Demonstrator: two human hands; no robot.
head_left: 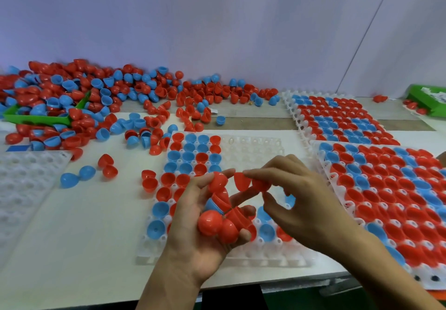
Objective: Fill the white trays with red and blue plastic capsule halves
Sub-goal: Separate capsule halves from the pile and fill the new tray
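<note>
The left hand point(205, 223) cups a stock of red and blue halves point(223, 215), fingers curled round them. Right hand point(299, 196) fingers pinch one red half point(241, 181) above the part-filled tray point(253, 150), probably ready to seat it; the loose pile point(96, 102) lies at ten o'clock.

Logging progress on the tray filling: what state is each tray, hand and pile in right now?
Middle tray: partly filled, right side empty.
Near right tray: nearly full.
Far right tray: full.
Left tray: empty.
Left hand: holds a cluster of capsule halves.
Right hand: pinches a red half.
Loose pile: unsorted.
</note>
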